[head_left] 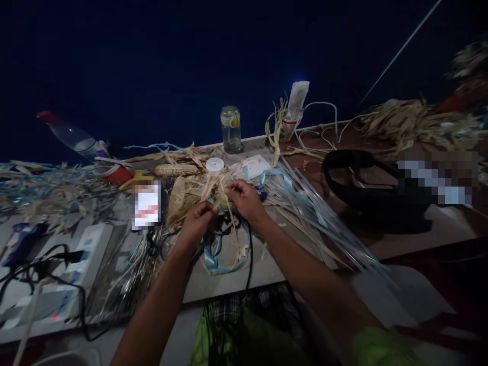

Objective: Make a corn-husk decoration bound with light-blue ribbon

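Note:
Over the middle of the worktable, my left hand [197,222] and my right hand [247,202] work close together with bent, pinched fingers. Between them is a pale corn husk [221,195], its dry strips trailing up and down. My right fingertips grip it from the right; my left thumb and forefinger pinch its lower left side, though the exact contact is small and dim. Just below the hands, a light blue ribbon [213,265] lies looped on the table, beside a black cord [250,254]. More husk pieces [179,195] lie left of the hands.
A dried corn cob [176,170], a white spool [215,164] and a glass jar [231,133] stand behind. Clear thin rods [324,213] and a black ring-shaped object [354,178] lie right. At left are a lit phone [147,206], metal wires [133,274] and a power strip [82,264].

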Action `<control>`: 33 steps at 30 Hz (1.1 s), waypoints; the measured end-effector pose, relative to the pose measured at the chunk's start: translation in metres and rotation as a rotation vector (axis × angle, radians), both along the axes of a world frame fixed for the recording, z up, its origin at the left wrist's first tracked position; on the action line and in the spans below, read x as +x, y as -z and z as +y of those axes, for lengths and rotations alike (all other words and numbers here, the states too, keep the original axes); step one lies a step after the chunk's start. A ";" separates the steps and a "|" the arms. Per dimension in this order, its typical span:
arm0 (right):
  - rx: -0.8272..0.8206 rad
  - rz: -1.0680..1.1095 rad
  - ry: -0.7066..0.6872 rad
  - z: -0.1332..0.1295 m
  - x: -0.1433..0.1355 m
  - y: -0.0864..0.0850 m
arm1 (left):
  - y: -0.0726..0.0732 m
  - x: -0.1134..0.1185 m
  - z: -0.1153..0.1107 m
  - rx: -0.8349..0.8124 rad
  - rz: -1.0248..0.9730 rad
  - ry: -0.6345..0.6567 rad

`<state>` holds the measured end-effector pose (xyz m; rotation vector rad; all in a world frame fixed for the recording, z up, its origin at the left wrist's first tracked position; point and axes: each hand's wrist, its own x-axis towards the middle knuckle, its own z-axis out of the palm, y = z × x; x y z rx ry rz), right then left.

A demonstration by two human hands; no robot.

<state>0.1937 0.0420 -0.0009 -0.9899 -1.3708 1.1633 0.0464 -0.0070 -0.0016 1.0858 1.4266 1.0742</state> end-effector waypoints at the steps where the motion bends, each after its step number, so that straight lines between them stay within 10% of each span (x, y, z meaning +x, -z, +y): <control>1: 0.069 -0.013 0.070 -0.001 0.004 -0.004 | 0.000 0.000 0.000 -0.023 -0.007 -0.009; 9: 0.643 -0.559 -0.217 -0.007 0.014 -0.016 | 0.000 -0.001 0.000 -0.055 -0.083 0.002; 17: 0.687 -0.801 -0.170 -0.007 0.007 -0.008 | 0.005 -0.002 0.000 -0.045 -0.062 0.066; 21: 0.516 -0.583 -0.113 -0.005 0.007 -0.007 | 0.004 -0.003 0.000 -0.025 -0.066 0.061; 28: -0.264 0.331 -0.179 -0.006 -0.003 -0.006 | 0.001 -0.002 0.002 -0.070 -0.137 -0.038; 33: -0.435 0.480 -0.245 -0.010 -0.007 -0.006 | -0.001 0.002 0.002 -0.086 -0.150 -0.087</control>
